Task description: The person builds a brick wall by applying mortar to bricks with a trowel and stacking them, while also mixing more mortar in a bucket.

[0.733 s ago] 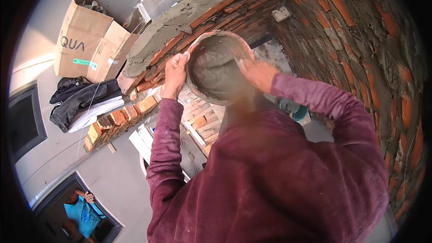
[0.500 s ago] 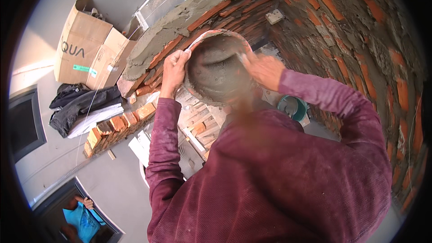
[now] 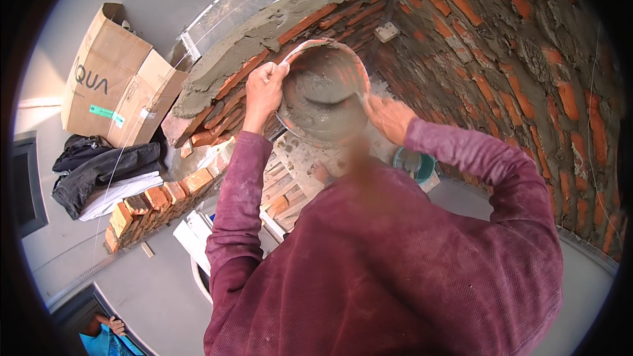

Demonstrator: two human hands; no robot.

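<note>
A round bucket (image 3: 290, 122) with an orange, mortar-smeared rim is tilted so its mouth shows, in front of my chest. Wet grey mortar (image 3: 320, 115) lies inside, with a dark curved hollow across it. My left hand (image 3: 265, 92) is closed on the bucket's left rim, thumb at the edge. At the right rim my right hand (image 3: 389, 117) is closed too, with a thin greyish piece at its fingertips over the rim. I cannot make out what that piece is. Beyond the bucket runs a low brick wall (image 3: 310, 23) topped with fresh mortar.
A tall brick wall (image 3: 527, 92) rises on the right. Below are wooden boards (image 3: 283, 188) and a teal bucket (image 3: 425, 166). To the left are a cardboard box (image 3: 109, 86), dark clothes (image 3: 109, 165) and a row of bricks (image 3: 158, 198). Another person's hand (image 3: 117, 325) shows bottom left.
My right hand has drawn back from over the bucket's mouth to its right rim. The dark hollow in the mortar has shifted. My left hand keeps its hold while the view has moved slightly.
</note>
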